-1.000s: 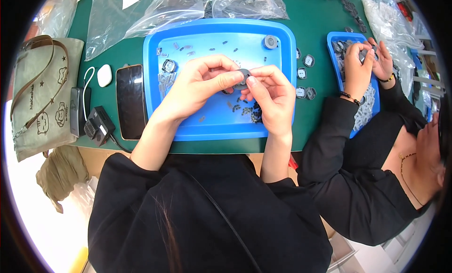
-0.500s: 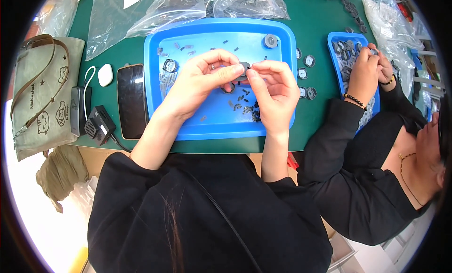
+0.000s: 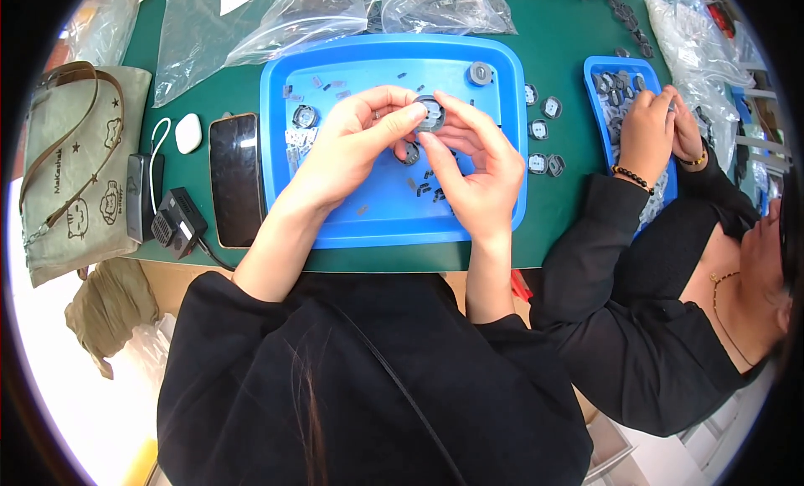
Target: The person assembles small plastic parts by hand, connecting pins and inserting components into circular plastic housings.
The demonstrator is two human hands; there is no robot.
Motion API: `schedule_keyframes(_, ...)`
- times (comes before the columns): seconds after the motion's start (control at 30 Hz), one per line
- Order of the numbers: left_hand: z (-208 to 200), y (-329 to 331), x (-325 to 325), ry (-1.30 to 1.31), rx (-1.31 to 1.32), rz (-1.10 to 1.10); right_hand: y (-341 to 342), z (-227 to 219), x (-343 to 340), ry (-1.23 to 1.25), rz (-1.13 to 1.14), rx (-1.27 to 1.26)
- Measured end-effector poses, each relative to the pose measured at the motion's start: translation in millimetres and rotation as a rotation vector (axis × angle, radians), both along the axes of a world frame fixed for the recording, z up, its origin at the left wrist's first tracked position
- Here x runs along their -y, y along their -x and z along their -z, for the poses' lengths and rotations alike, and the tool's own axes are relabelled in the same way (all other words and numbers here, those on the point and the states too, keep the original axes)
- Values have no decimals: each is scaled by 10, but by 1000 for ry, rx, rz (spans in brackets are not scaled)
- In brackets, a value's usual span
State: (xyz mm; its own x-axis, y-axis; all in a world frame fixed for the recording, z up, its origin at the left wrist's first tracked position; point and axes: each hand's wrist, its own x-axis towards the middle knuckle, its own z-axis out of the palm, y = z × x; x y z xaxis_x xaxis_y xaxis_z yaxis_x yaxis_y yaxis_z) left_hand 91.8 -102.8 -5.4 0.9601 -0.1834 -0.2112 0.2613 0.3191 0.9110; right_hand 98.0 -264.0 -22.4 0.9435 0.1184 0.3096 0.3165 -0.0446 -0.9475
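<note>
Above the blue tray (image 3: 385, 235) my two hands hold a round grey plastic housing (image 3: 431, 115), its hollow inner side in view. My left hand (image 3: 360, 142) pinches its left edge between thumb and fingers. At its right edge, the thumb and fingertips of my right hand (image 3: 479, 163) grip it too. Another round grey housing (image 3: 409, 154) lies in the tray, partly hidden below my hands. Small black parts (image 3: 429, 189) are scattered beside my right hand. One round housing (image 3: 305, 116) sits at the tray's left, and a grey round piece (image 3: 480, 74) at its far right corner.
Several round housings (image 3: 538, 130) lie right of the tray. A co-worker's hands (image 3: 649, 134) work over a smaller blue tray (image 3: 596, 64). On the left are a phone (image 3: 234, 180), a small black device (image 3: 177, 222) and a fabric bag (image 3: 84, 176). Clear plastic bags (image 3: 293, 21) lie behind.
The round housing has been turned in my fingers, so its hollow inside now shows. My right fingers have shifted around its edge. The co-worker's hands have moved slightly.
</note>
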Motion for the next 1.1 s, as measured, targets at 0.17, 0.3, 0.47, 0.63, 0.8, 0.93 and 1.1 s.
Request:
schedule_keyframes(0.17,-15,-21,-31,-17,37,77,-25,-17,62,-90,-87,-22)
schedule_keyframes(0.3,-6,-20,-47,17,27,162,-48,-20,122,-116,-170,-36)
schedule_keyframes(0.47,-2,-11,-17,17,10,134,-53,-7,125,-93,-143,49)
schedule_keyframes(0.63,-29,5,-17,21,6,74,-89,-28,143,88,-30,265)
schedule_keyframes(0.8,-23,-4,-21,28,33,103,-75,5,71,216,134,418)
schedule_keyframes(0.93,3,6,-16,29,37,82,-57,4,34,252,171,471)
schedule_keyframes(1.1,18,-21,-35,105,-3,-11,-47,16,36,204,178,475)
